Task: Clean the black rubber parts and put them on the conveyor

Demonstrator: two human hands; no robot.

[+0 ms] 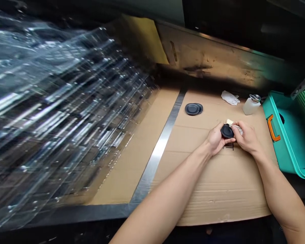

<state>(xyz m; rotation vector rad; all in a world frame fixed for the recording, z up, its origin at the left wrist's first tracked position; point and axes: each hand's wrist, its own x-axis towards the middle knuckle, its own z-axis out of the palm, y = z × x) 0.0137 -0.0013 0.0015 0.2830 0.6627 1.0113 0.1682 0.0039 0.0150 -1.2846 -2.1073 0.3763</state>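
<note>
My left hand (pixel 215 139) pinches a small round black disc (pixel 227 131) a little above the cardboard sheet (pixel 213 189). My right hand (pixel 246 137) meets it from the right, with its fingers closed on a small pale cloth or wipe (pixel 237 128) pressed against the disc. A cream-coloured bit (pixel 229 121) shows just behind the fingers. More black discs (pixel 193 108), overlapped in a small stack, lie on the cardboard further back.
A tall, blurred stack of clear plastic trays (pixel 56 112) fills the left. A small white bottle with a metal cap (pixel 251 104) and a crumpled white cloth (pixel 230 98) lie at the back. A teal bin with an orange handle (pixel 282 135) stands at the right. A metal strip (pixel 157 152) crosses the bench.
</note>
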